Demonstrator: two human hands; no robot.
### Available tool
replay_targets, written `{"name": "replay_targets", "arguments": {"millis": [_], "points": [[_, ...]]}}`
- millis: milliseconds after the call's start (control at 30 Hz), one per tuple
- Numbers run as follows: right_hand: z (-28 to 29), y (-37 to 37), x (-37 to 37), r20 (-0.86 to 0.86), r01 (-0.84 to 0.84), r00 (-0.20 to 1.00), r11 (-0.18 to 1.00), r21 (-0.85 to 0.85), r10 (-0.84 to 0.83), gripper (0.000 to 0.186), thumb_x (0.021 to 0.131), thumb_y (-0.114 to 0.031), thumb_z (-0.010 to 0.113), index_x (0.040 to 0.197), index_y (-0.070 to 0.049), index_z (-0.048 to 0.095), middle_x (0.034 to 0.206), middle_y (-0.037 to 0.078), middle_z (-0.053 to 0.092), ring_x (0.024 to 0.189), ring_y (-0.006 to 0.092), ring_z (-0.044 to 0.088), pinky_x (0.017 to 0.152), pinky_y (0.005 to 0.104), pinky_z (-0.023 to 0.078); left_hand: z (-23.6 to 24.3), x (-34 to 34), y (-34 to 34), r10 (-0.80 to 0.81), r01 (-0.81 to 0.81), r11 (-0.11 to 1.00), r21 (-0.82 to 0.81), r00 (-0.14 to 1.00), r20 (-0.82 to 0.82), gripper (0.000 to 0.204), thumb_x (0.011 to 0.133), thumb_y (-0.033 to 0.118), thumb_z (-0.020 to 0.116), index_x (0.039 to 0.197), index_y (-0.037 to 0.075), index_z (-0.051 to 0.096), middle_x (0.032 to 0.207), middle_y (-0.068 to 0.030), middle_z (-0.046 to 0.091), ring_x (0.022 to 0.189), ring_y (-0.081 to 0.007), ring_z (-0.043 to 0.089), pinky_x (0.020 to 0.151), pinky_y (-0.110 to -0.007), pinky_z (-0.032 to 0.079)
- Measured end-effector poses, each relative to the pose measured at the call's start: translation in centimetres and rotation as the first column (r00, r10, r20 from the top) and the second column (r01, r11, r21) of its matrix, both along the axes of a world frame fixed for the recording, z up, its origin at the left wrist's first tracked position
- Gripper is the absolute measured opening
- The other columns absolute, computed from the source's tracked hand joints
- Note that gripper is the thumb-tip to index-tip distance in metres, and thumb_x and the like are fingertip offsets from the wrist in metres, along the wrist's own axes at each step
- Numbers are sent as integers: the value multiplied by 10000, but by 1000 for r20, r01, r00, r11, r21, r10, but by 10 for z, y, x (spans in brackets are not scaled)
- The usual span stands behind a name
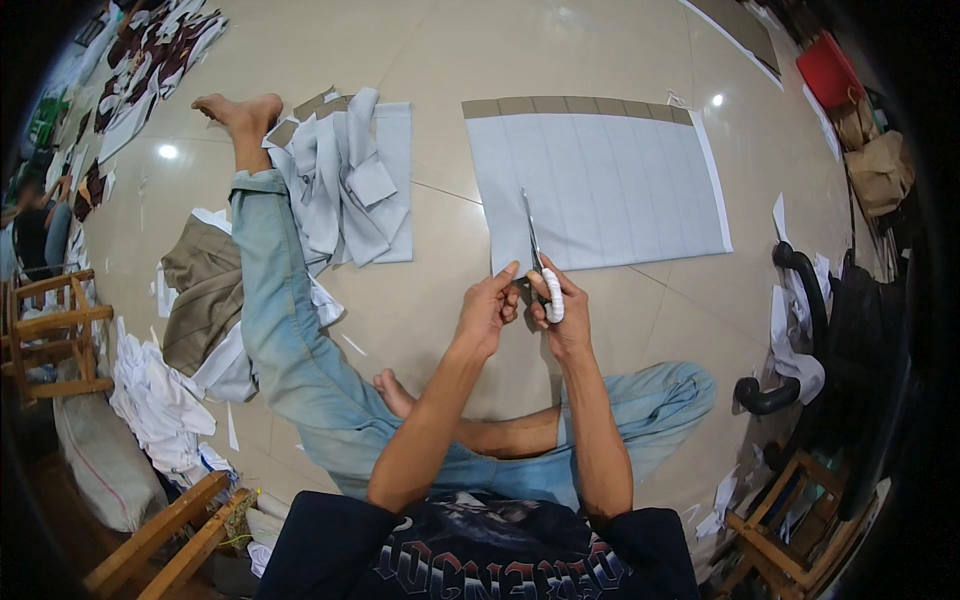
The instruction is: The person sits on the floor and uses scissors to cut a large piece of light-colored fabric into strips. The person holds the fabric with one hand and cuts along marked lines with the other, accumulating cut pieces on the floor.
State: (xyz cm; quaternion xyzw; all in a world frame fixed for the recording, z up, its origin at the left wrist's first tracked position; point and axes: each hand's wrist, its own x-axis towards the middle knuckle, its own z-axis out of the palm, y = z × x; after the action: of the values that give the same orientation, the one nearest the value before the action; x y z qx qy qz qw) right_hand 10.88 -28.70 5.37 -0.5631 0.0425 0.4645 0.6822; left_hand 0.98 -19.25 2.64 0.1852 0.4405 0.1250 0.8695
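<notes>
A pair of scissors (555,296) with white-wrapped handles is in my right hand (567,318), its blades pointing away from me over a light grey striped cloth (610,190). The cloth lies flat on the floor, with a brown band along its far edge. My left hand (487,312) is closed at the cloth's near left corner, thumb and fingers pinched on its edge. Both hands are close together above the floor, just in front of my crossed leg. My fingers partly hide the corner and the scissors' pivot.
Crumpled grey cloth pieces (345,185) lie by my outstretched left leg (280,300). Brown cloth (205,290) and white scraps (160,405) are piled at the left. Wooden stools (60,330) stand at the left. A black chair base (805,290) and red container (828,68) are at right.
</notes>
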Motion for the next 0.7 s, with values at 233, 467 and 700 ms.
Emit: {"name": "replay_targets", "arguments": {"millis": [233, 467, 700], "points": [[0, 2, 2, 25, -39, 999, 999, -38, 40, 526, 859, -85, 771, 1351, -17, 597, 725, 5, 624, 489, 73, 510, 411, 232, 355, 4, 0, 2, -9, 9, 1000, 19, 1000, -3, 286, 930, 321, 710, 814, 101, 569, 635, 30, 501, 514, -75, 395, 499, -228, 309], [5, 2, 1, -65, 43, 997, 999, 0, -43, 545, 860, -70, 755, 1362, 29, 567, 783, 23, 647, 477, 72, 489, 402, 227, 329, 21, -13, 10, -290, 381, 896, 228, 891, -349, 313, 948, 358, 670, 1000, 50, 652, 676, 27, 526, 551, -96, 443, 523, -254, 346], [11, 7, 4, -82, 40, 996, 999, 18, -38, 571, 842, -66, 762, 1363, 46, 557, 769, 4, 609, 470, 64, 443, 402, 220, 297, 3, 31, 136, 120, 549, -504, 667, 809, -576, 1080, 791, 646, 699, 1560, 43, 240, 1620, -176, 241, 1503, -381, 164, 1199, -566, 146]]}}
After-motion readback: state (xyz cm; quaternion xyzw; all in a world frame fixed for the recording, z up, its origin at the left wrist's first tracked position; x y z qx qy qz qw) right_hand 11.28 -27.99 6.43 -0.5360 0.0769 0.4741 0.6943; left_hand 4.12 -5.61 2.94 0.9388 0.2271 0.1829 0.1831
